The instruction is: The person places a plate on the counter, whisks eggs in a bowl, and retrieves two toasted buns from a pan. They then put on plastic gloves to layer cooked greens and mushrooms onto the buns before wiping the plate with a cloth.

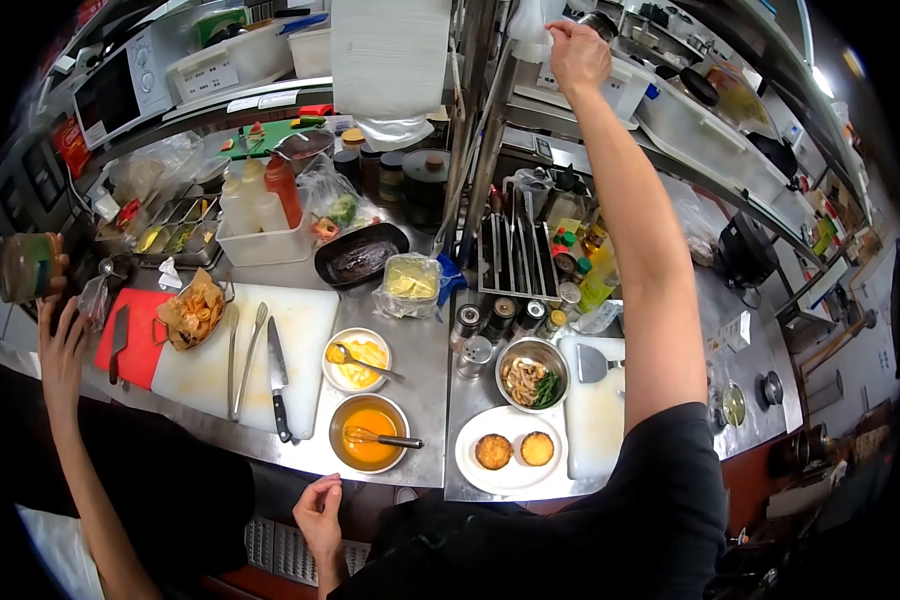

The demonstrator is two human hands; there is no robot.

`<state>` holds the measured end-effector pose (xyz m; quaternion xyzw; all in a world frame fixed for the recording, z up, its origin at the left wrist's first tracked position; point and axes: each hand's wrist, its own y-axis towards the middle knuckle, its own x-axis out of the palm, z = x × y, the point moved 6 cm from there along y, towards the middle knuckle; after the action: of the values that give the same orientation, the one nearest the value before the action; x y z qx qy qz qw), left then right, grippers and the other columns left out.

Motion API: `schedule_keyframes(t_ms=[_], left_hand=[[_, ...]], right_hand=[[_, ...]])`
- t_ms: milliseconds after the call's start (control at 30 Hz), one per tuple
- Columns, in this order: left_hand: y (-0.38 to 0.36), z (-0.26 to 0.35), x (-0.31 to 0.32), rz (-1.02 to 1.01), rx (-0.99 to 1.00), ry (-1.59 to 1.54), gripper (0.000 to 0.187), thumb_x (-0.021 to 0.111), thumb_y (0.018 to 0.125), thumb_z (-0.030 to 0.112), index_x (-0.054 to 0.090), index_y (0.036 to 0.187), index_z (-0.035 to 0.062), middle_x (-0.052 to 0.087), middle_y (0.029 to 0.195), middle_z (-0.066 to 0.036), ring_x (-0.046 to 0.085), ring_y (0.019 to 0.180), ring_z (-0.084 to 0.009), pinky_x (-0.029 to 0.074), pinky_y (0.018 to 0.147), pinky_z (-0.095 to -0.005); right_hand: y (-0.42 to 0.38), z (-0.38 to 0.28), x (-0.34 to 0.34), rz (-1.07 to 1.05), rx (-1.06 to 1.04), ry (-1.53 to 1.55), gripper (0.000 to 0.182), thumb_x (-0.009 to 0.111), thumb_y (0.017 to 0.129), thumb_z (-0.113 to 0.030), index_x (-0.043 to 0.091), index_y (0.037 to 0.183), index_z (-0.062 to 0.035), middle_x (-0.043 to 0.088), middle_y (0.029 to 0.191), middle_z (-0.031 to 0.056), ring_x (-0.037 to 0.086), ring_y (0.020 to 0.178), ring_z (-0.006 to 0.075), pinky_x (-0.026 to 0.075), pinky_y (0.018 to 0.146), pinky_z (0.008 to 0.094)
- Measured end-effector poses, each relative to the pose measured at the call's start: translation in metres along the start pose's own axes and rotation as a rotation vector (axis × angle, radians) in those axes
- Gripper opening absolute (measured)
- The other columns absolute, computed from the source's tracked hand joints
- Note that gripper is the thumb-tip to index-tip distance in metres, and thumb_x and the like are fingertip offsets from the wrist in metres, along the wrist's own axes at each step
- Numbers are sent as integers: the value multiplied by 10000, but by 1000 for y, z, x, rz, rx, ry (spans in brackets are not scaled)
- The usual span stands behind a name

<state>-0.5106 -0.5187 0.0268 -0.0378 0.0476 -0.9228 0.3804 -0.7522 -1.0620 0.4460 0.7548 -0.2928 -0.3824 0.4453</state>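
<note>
My right hand (580, 58) reaches high to the shelf, its fingers pinched beside a white translucent thing (528, 30); I cannot tell what is between them. Low at the counter's front edge, my left hand (318, 512) hangs with fingers curled together and nothing showing in them. Just above it stands a steel bowl of orange liquid (368, 455) with a whisk (385, 439) in it. A white bowl (358, 358) holds yellow and white sauce with a spoon (365, 366). On a white oval plate (470, 475) lie two browned round buns (493, 451).
A steel bowl (533, 374) of mushrooms and greens stands beside a turner (598, 366) on a cutting board. At left, a co-worker's hand (62, 335) is spread, another near a jar (30, 268). A knife (278, 375) lies on the white board (315, 310). Paper towels (390, 60) hang overhead.
</note>
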Motion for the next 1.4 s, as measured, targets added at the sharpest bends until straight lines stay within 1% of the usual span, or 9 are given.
schedule_keyframes(t_ms=[467, 833, 900, 967, 1033, 1067, 1167, 1267, 1400], left_hand=[[-11, 3, 19, 10, -13, 21, 72, 596, 840, -14, 643, 890, -36, 670, 924, -111, 606, 874, -153, 456, 839, -267], [-8, 11, 34, -101, -87, 37, 110, 624, 805, -37, 632, 915, -37, 649, 984, -116, 593, 904, -147, 452, 851, -259], [-2, 33, 34, -40, 103, 152, 239, 632, 797, -39, 604, 1035, -22, 580, 1147, -151, 564, 986, -185, 424, 903, -287], [-16, 125, 60, 1, 726, 567, 472, 721, 791, 122, 509, 1194, 0, 467, 1300, -175, 507, 1126, -277, 366, 990, -416], [-46, 193, 100, -109, 1333, 645, 731, 775, 732, 325, 417, 1288, 13, 412, 1350, -185, 427, 1231, -352, 279, 1026, -557], [-52, 194, 114, -394, 1297, 658, 817, 779, 694, 391, 391, 1308, 18, 408, 1354, -190, 412, 1250, -361, 257, 1022, -594], [-56, 185, 150, -833, 1005, 667, 881, 808, 636, 396, 401, 1323, 23, 533, 1204, -201, 488, 1175, -333, 273, 1019, -582], [-31, 152, 177, -956, 608, 567, 445, 808, 630, 177, 640, 1000, -5, 597, 709, -86, 561, 796, -200, 360, 983, -441], [-29, 89, 219, -1186, 176, 401, 161, 725, 718, 83, 671, 843, -4, 618, 756, -66, 563, 762, -168, 443, 845, -304]], right_hand=[[-12, -10, 3, 212, -243, -4, 274, 633, 807, -359, 689, 969, -145, 668, 784, 79, 636, 798, 276, 491, 710, 416], [-3, -34, -50, 198, -425, 217, 291, 759, 657, -230, 575, 631, -6, 588, 675, 169, 576, 659, 328, 437, 631, 439], [-49, -64, -53, -203, -413, 244, 201, 708, 732, -214, 616, 672, -45, 614, 622, 111, 579, 591, 257, 438, 598, 442], [-179, -101, -104, -484, -594, 390, 189, 673, 717, -188, 593, 639, -36, 597, 610, 113, 585, 621, 260, 445, 593, 412], [-328, -146, -177, -803, -834, 842, 179, 638, 702, -162, 571, 606, -26, 580, 598, 115, 590, 650, 262, 452, 588, 383], [-371, -158, -212, -963, -855, 1136, 176, 620, 694, -148, 559, 589, -21, 572, 592, 116, 593, 665, 263, 456, 586, 368], [-374, -125, -234, -1365, -224, 1354, 128, 592, 678, -81, 526, 602, -1, 566, 612, 118, 589, 677, 255, 448, 567, 333], [-375, -49, -247, -933, 293, 1424, 101, 551, 726, -9, 491, 645, -10, 616, 708, 103, 606, 654, 203, 468, 580, 311], [-415, 39, -280, -578, 1153, 1375, 73, 552, 766, -43, 500, 715, -52, 645, 832, 108, 593, 677, 132, 487, 614, 234]])
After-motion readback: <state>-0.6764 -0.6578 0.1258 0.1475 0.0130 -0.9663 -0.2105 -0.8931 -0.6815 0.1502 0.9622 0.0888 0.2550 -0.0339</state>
